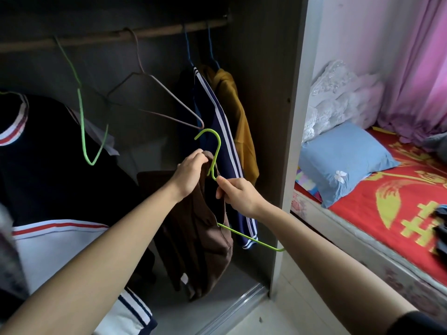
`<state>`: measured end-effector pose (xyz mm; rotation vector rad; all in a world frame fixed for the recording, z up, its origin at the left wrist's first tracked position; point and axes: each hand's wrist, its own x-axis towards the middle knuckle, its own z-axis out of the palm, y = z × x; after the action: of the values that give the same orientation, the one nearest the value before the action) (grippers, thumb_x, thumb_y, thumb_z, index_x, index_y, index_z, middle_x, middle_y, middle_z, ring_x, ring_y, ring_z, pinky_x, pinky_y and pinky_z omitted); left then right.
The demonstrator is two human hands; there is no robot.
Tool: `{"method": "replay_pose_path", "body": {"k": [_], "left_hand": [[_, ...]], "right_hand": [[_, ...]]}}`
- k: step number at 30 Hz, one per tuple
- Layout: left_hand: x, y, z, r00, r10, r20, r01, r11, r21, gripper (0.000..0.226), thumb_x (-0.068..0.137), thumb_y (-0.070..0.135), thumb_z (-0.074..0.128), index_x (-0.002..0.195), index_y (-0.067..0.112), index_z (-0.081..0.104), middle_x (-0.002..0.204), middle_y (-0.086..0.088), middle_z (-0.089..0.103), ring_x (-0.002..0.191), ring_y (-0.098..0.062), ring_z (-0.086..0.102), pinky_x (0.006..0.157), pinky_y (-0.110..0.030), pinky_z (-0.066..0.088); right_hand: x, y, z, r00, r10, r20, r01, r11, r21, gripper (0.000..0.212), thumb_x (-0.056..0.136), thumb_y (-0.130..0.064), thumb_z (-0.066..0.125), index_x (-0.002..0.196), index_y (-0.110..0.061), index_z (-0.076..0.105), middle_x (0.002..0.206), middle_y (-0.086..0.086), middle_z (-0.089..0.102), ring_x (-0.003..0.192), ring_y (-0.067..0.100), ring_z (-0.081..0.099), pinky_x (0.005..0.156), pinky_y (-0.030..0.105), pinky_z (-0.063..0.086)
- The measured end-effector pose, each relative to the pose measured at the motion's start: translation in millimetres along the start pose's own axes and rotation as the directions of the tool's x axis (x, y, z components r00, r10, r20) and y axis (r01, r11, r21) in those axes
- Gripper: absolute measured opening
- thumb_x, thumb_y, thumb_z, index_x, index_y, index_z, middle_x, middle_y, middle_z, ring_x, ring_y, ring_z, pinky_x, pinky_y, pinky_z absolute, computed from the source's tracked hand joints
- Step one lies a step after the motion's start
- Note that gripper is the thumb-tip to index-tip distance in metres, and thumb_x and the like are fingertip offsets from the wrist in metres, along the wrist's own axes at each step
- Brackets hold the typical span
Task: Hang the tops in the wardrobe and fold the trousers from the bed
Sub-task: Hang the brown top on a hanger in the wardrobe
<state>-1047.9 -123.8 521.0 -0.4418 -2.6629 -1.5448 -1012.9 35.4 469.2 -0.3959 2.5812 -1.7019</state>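
Inside the open wardrobe (261,68), near the centre of the view, a brown top (205,238) hangs half-threaded on a green hanger (216,155). The left hand (191,172) is pinched shut on the garment's neck, bunching the cloth up beside the hanger's stem, while the right hand (238,194) is closed with thumb and fingertips on the stem just under the hook. The hook points up toward 12 o'clock and curls over to 10 o'clock; the one visible shoulder arm runs down to about 4 o'clock, its tip poking out bare beyond the wardrobe's side panel, so the hanger's long axis lies tilted from 10 to 4 rather than level. The top itself droops lengthwise toward 6 o'clock. As I judge it, this top is only partly on its hanger and not yet on the rail (116,36). At 1 o'clock a navy striped top (225,131) and a mustard top (238,117) already hang; at 11 o'clock an empty green hanger (83,122) and a brown wire hanger (154,97) wait. At 3 to 4 o'clock the bed (362,213) holds dark garments (441,228) at the frame edge, seemingly unfolded, so the trousers look untouched.
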Motion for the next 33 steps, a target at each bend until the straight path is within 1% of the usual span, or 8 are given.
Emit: {"method": "replay_pose_path", "body": {"k": [4, 9, 12, 15, 19, 21, 26, 33], "left_hand": [[-4, -7, -3, 1.0, 0.005, 0.002, -0.005, 0.963, 0.27, 0.034, 0.085, 0.056, 0.053, 0.09, 0.023, 0.056, 0.087, 0.008, 0.063, 0.097, -0.017, 0.055, 0.101, -0.046, 0.033], [-6, -12, -8, 0.986, 0.134, -0.103, -0.081, 0.91, 0.407, 0.021, 0.101, 0.031, 0.045, 0.084, 0.022, 0.037, 0.069, 0.01, 0.048, 0.075, -0.017, 0.049, 0.098, -0.045, 0.032], [-3, -15, -18, 0.963, 0.236, -0.13, -0.153, 0.877, 0.455, 0.015, 0.103, 0.032, 0.042, 0.093, 0.022, 0.041, 0.066, 0.011, 0.048, 0.069, -0.013, 0.05, 0.094, -0.044, 0.034], [4, -18, -28, 0.942, 0.266, -0.205, -0.137, 0.862, 0.488, 0.013, 0.104, 0.033, 0.041, 0.096, 0.024, 0.039, 0.071, 0.011, 0.052, 0.078, -0.025, 0.059, 0.091, -0.044, 0.033], [14, -19, -40, 0.897, 0.217, -0.386, -0.004, 0.875, 0.484, 0.02, 0.104, 0.034, 0.04, 0.101, 0.015, 0.042, 0.092, -0.011, 0.065, 0.098, -0.04, 0.06, 0.094, -0.048, 0.031], [16, -16, -45, 0.882, 0.204, -0.425, 0.018, 0.887, 0.462, 0.02, 0.104, 0.034, 0.04, 0.098, 0.015, 0.04, 0.093, -0.011, 0.063, 0.099, -0.041, 0.059, 0.097, -0.049, 0.03], [19, -6, -45, 0.869, 0.233, -0.437, -0.007, 0.888, 0.459, 0.02, 0.104, 0.032, 0.04, 0.095, 0.015, 0.036, 0.084, -0.001, 0.054, 0.096, -0.04, 0.06, 0.096, -0.046, 0.03], [14, 2, -29, 0.87, 0.273, -0.411, -0.085, 0.903, 0.42, 0.02, 0.104, 0.032, 0.04, 0.094, 0.015, 0.037, 0.071, 0.007, 0.049, 0.082, -0.032, 0.056, 0.097, -0.05, 0.034]], "right_hand": [[2, -5, -1, 0.987, 0.111, 0.112, -0.136, 0.96, 0.246, 0.044, 0.103, -0.045, 0.044, 0.086, -0.013, 0.069, 0.057, -0.006, 0.052, 0.045, 0.004, 0.042, 0.046, 0.018, 0.035], [4, 7, -22, 0.907, 0.195, 0.373, -0.36, 0.819, 0.447, 0.051, 0.103, -0.042, 0.032, 0.127, -0.009, 0.063, 0.117, 0.011, 0.069, 0.095, 0.02, 0.064, 0.082, 0.028, 0.05], [2, 20, -34, 0.912, 0.239, 0.334, -0.371, 0.828, 0.42, 0.05, 0.105, -0.041, 0.032, 0.127, -0.011, 0.065, 0.124, 0.007, 0.069, 0.113, 0.024, 0.063, 0.091, 0.034, 0.051], [0, 32, -31, 0.972, 0.175, -0.154, -0.16, 0.981, 0.108, 0.044, 0.105, -0.044, 0.036, 0.11, -0.013, 0.068, 0.113, 0.003, 0.068, 0.112, 0.025, 0.06, 0.092, 0.039, 0.049], [-16, 44, -18, 0.773, -0.246, -0.585, 0.012, 0.927, -0.374, 0.024, 0.1, -0.043, 0.051, 0.116, -0.025, 0.057, 0.122, -0.005, 0.051, 0.112, 0.007, 0.042, 0.095, 0.034, 0.041], [-23, 49, -13, 0.722, -0.386, -0.575, 0.11, 0.883, -0.455, 0.015, 0.098, -0.037, 0.057, 0.106, -0.024, 0.057, 0.109, -0.006, 0.05, 0.098, 0.006, 0.045, 0.082, 0.033, 0.045], [-22, 48, 10, 0.837, -0.5, -0.224, 0.291, 0.752, -0.591, 0.022, 0.097, -0.042, 0.058, 0.113, -0.026, 0.06, 0.105, -0.013, 0.047, 0.073, 0.003, 0.052, 0.059, 0.022, 0.046], [23, 23, 48, 0.918, -0.384, -0.098, 0.214, 0.69, -0.692, 0.051, 0.096, -0.041, 0.057, 0.141, -0.018, 0.05, 0.128, 0.001, 0.049, 0.091, 0.02, 0.063, 0.063, 0.037, 0.054]]}}
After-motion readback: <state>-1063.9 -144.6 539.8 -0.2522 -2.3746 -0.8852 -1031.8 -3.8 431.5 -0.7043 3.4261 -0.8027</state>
